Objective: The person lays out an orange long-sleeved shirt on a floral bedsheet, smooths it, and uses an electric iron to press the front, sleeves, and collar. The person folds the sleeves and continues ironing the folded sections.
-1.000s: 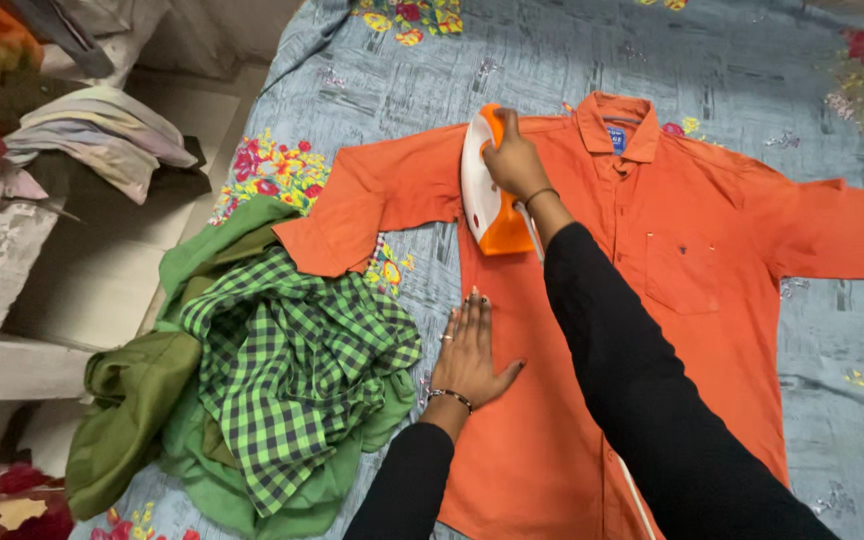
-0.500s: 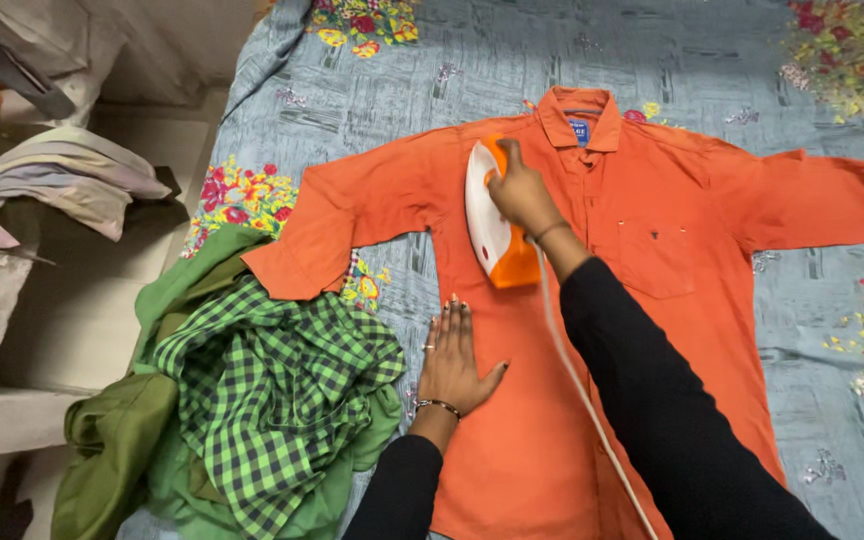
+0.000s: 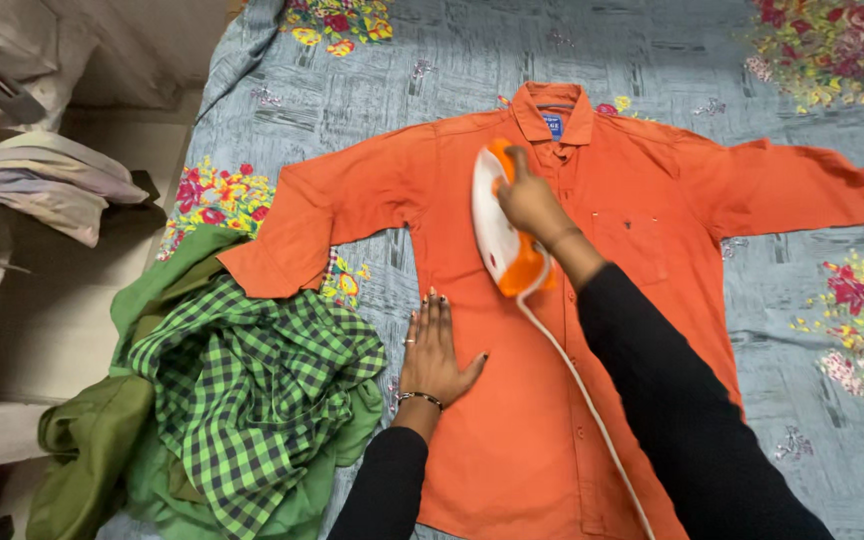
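An orange long-sleeved shirt (image 3: 512, 400) lies spread flat, front up, on a grey-blue floral bedsheet (image 3: 372, 90). My right hand (image 3: 532, 205) grips the handle of a white and orange iron (image 3: 497, 230) that rests on the shirt's chest, left of the button line. The iron's white cord (image 3: 577, 385) trails down along my black sleeve. My left hand (image 3: 434, 350) lies flat with fingers apart on the shirt's left edge, below the iron.
A heap of green clothes with a green checked shirt (image 3: 242, 380) on top sits at the sheet's left edge, touching the orange sleeve's cuff. Folded pale clothes (image 3: 47, 185) lie on a surface at the far left.
The iron and my right hand have slid down the shirt from the shoulder toward the chest. My left hand stays pressed on the shirt. The view has shifted slightly.
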